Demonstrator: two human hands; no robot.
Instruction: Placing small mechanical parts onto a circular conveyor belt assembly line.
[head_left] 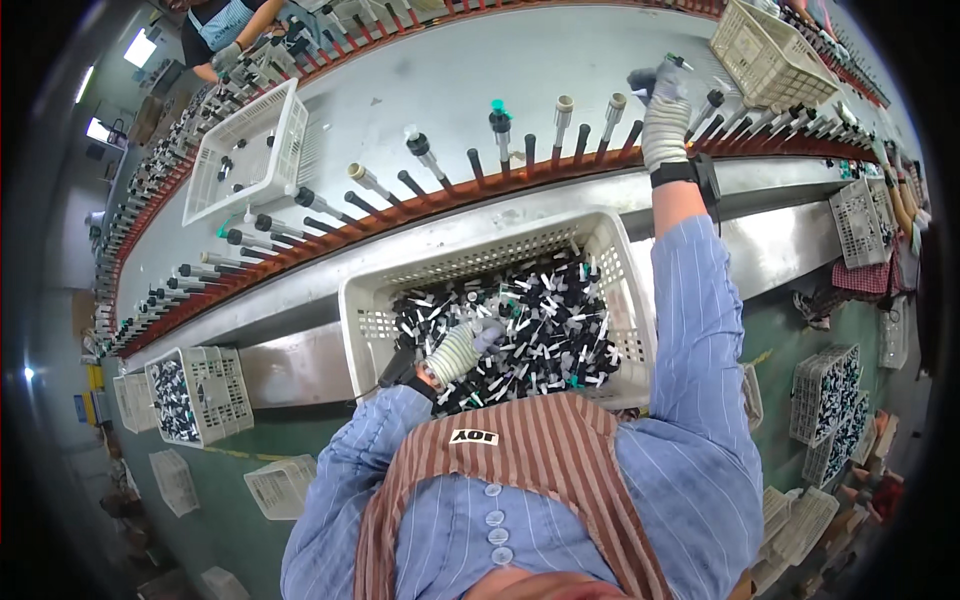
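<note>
My left hand [462, 352], in a striped knit glove with grey fingertips, is down in a white plastic basket [632, 290] in front of me. Its fingers are curled together over a heap of small black-and-white plastic pump-like parts [550, 340], a few of them green. Whatever they pinch is hidden. Stretched far forward, my right hand [664, 100] is over the row of upright pegs. A small dark part with a green tip [680, 63] shows at its closed fingertips. Below it, some pegs carry pale sleeves, and one bears a green-topped part [500, 116].
The peg-lined rail [470, 190] curves around a grey table [430, 90]. One white crate [290, 150] lies on the table at left, another crate [770, 60] at far right. A co-worker's gloved hand [228, 56] is at far left. Filled crates [215, 395] stand below.
</note>
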